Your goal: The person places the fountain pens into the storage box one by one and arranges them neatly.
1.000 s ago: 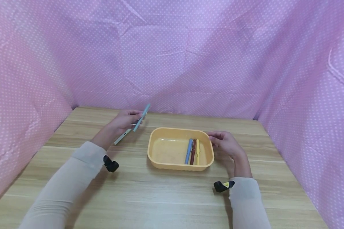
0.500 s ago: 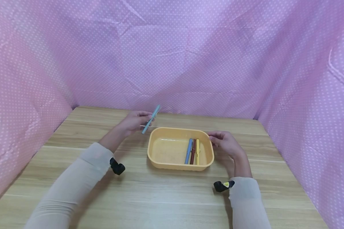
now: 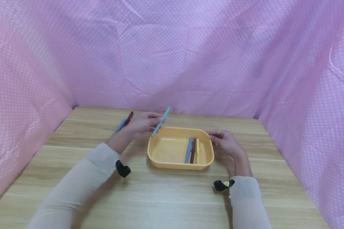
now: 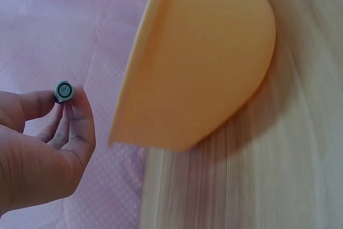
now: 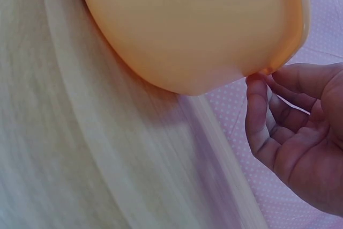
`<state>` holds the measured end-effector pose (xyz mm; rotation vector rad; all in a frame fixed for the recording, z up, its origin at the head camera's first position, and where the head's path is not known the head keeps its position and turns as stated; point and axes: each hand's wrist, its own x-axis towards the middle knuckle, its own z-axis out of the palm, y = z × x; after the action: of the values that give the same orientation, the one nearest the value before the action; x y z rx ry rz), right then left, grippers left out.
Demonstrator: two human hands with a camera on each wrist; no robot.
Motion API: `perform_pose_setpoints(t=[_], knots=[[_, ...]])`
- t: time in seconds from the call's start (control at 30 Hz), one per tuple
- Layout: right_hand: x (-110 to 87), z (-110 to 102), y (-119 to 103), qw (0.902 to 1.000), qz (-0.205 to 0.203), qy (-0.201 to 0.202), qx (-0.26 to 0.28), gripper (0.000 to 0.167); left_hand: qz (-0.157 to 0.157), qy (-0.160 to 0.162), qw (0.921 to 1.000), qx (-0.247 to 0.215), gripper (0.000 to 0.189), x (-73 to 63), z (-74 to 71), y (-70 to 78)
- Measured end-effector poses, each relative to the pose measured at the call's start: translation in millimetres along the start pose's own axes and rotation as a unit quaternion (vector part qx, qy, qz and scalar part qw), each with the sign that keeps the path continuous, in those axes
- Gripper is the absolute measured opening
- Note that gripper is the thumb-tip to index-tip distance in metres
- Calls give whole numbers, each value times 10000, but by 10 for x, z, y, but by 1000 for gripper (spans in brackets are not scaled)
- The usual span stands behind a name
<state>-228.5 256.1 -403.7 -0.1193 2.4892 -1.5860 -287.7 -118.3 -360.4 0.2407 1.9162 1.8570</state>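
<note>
My left grip (image 3: 141,123) pinches a slim, pale blue-green pen with a clip (image 3: 158,127) between thumb and fingers. I hold it up at a slant by the far left corner of a pale orange, round-cornered plastic basin (image 3: 175,165); my left wrist view shows a gap between pen and rim. My right grip (image 3: 226,143) pinches the basin's rim at its right end, thumb and fingertips together there.

Inside the basin, towards its right side, a blue pen (image 3: 188,150), a dark red pen (image 3: 193,151) and a yellow pen (image 3: 197,151) lie side by side. On the light wood-grain table (image 3: 160,200), beyond my left forearm and partly hidden by it, lie a second blue pen (image 3: 119,126) and a second dark red pen (image 3: 128,119). Pink cloth with white dots (image 3: 172,57) hangs behind the table and along both sides.
</note>
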Motion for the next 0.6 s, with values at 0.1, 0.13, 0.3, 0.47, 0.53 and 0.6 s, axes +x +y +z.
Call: perform_pose_setpoints(t=[0.1,0.13,0.3,0.47,0.53,0.6], knots=[[5,-2,2,10000,-49,-44,34,35,-13,-159,9999,-28,34,10,74,-10],[8,-3,2,10000,-37,-41,45,35,-20,-216,9998,-49,34,16,97,-18],[15,-5,12,10000,-83,-22,11,34,-112,-276,9996,-7,34,1,243,-51],[4,-4,4,9999,-112,14,-69,32,-273,-405,9988,66,34,-16,399,-105],[-2,-1,-1,9999,-128,24,-68,32,-322,-450,9984,128,34,-9,454,-130],[-7,1,-3,9999,-142,27,-45,32,-357,-504,9978,254,33,-11,510,-147]])
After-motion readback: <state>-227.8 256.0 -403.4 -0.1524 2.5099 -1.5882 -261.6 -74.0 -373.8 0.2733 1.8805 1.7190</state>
